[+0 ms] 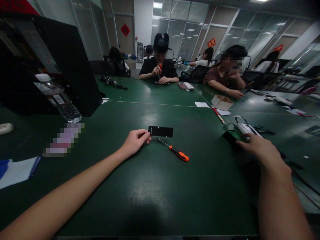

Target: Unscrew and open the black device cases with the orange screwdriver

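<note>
My left hand [135, 141] reaches across the green table [155, 186] and pinches the left end of a flat black rectangular plate [160, 131] lying on the surface. An orange-handled screwdriver [176, 152] lies just right of that hand, tip pointing towards the plate. My right hand [260, 150] is out at the right, fingers curled over the edge of a small dark green box-like item [231, 136]. What sits under those fingers is partly hidden.
A water bottle [58, 98] and a large black case [62, 60] stand at the left. White paper [17, 170] lies near the left edge. A small cardboard box [221, 101], cables and small parts sit at the right. Other people sit at the far side.
</note>
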Motion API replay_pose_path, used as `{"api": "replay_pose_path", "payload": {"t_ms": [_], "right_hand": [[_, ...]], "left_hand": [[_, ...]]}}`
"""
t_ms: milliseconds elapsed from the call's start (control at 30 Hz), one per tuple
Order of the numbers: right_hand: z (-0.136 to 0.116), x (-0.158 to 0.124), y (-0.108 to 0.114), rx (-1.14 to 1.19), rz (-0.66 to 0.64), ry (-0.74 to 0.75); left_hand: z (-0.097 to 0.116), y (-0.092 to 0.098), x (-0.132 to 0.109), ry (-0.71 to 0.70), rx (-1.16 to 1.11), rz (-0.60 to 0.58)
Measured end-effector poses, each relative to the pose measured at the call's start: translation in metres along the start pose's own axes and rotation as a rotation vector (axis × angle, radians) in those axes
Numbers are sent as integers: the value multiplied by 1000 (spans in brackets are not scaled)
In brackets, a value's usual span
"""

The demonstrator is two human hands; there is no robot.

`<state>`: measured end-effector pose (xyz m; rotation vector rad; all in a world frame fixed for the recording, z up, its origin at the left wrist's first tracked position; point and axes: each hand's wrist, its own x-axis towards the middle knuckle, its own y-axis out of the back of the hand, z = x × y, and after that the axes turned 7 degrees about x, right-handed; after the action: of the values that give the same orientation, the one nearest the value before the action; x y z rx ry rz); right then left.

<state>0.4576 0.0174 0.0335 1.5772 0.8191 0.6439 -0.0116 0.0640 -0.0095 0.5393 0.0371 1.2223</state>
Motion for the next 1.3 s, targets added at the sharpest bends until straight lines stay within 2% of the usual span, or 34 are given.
{"api": "replay_pose_path", "payload": {"t_ms": [100,167,200,267,333,367,433,533,600,667,733,800,867,933,1000,1067,1167,1233,1300], "right_hand": [[-26,-13,0,154,168,159],[-54,-29,-6,468,246,371],[-69,-40,-11,702,181,472],[-100,-64,-25,881,20,590],[-125,-89,-38,1102,-376,683],[-134,-100,-43,1134,-528,710],[-145,-119,-48,1137,-750,752],[-149,-133,-47,1121,-956,769],[-148,-135,-46,1130,-1019,768],[-147,-136,-46,1128,-1028,784],[-147,-137,-47,1102,-1003,814],[-145,-134,-44,1017,-925,882],[-139,-125,-36,886,-769,949],[-125,-107,-22,752,-510,933],[-103,-82,-6,597,-175,765],[-75,-55,8,334,52,510],[-35,-23,18,42,146,169],[-16,-12,18,10,130,63],[-7,-7,14,11,111,40]], "left_hand": [[0,-1,-1,-20,29,-3],[3,-3,-3,-33,45,-19],[4,-4,-4,-49,62,-36],[9,-6,-7,-106,120,-77],[12,-8,-10,-188,199,-115],[14,-9,-12,-230,233,-124],[15,-9,-15,-301,274,-127],[13,-10,-18,-385,293,-106],[11,-10,-19,-423,305,-89],[10,-10,-20,-456,321,-87],[10,-11,-20,-484,335,-108],[11,-11,-20,-477,346,-133],[12,-11,-20,-431,343,-137],[14,-11,-19,-380,316,-109],[15,-11,-18,-345,275,-55],[15,-11,-16,-302,233,7],[14,-12,-14,-227,165,68],[12,-13,-12,-163,65,101],[10,-15,-10,-87,-71,149]]}}
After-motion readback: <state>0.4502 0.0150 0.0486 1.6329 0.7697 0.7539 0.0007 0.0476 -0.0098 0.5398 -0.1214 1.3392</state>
